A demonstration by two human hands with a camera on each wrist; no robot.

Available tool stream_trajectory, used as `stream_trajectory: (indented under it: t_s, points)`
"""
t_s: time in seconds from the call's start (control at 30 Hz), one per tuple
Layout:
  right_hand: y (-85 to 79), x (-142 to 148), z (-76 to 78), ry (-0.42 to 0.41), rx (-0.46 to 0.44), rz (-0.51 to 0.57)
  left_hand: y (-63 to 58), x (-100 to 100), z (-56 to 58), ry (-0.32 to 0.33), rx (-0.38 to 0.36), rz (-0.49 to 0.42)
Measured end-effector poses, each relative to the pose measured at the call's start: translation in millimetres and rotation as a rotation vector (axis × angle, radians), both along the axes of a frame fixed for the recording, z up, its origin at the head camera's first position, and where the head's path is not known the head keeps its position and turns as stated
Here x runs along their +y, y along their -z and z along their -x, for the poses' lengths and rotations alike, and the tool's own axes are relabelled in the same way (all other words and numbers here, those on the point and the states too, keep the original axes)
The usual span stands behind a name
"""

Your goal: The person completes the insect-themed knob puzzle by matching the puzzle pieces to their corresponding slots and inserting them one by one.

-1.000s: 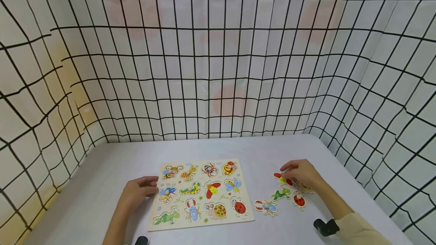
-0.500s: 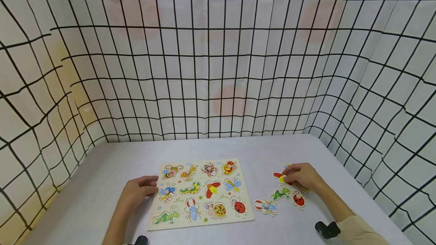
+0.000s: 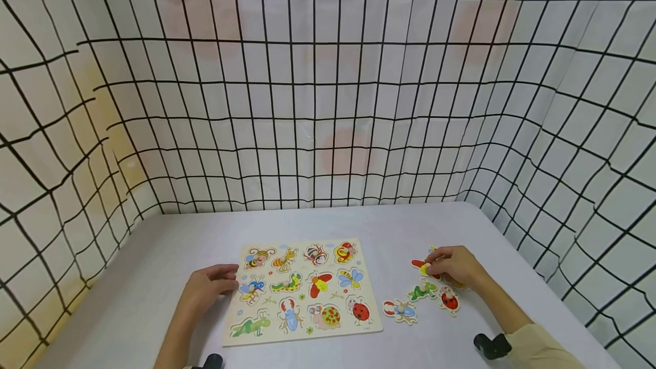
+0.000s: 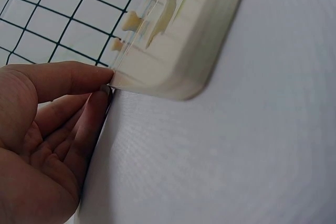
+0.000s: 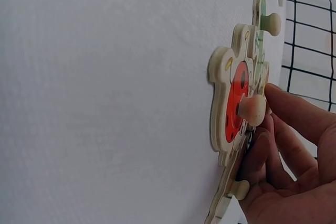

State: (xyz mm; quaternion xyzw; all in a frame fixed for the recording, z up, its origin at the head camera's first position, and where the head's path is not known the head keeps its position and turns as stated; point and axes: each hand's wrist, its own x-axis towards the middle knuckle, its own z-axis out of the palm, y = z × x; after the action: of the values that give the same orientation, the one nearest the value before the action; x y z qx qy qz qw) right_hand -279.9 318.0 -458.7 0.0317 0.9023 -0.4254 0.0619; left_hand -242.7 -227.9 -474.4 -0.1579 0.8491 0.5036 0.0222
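Observation:
A wooden peg puzzle board (image 3: 302, 337) with insect pictures lies mid-table. My left hand (image 3: 202, 291) rests at its left side, fingertips touching the edge; in the left wrist view they meet the board's side (image 4: 194, 85). To the right, my right hand (image 3: 458, 266) is over a group of loose pieces. Its thumb and fingertips pinch a red-winged yellow insect piece (image 3: 419, 265); the exact grip is hidden. Close by lie a ladybug piece (image 3: 449, 300) with a round knob (image 5: 254, 110), a green grasshopper piece (image 3: 422, 291) and a blue beetle piece (image 3: 401, 312).
Partly under my right hand is another yellowish piece (image 3: 461, 285). The white table (image 3: 169, 244) is enclosed by white walls with a black grid (image 3: 312, 130). Several knobs (image 4: 132, 21) stand up from the board.
My right hand has shifted slightly right and nearer to me, its fingertips now at the red-winged piece's middle. A bit of another piece shows behind it. My left hand has stayed put.

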Motion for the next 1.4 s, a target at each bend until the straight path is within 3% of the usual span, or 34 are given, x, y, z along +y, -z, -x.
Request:
stream_trajectory:
  t_s: [0.6,0.83,1.1,1.4]
  points:
    - [0.4,-3.2,1.5,0.024,0.018,-0.03,-0.4,-0.5,0.0,0.001,0.007,-0.009]
    - [1.9,-5.7,4.9,0.023,0.002,0.006,-0.6,-0.7,0.4,0.004,0.008,-0.016]
    - [-2.7,-18.2,8.1,-0.016,0.01,0.06,-2.0,-0.2,-0.3,0.007,0.011,-0.017]
    - [-8.4,-39.1,13.7,-0.054,0.032,0.015,-3.8,1.0,-1.5,-0.002,0.001,-0.026]
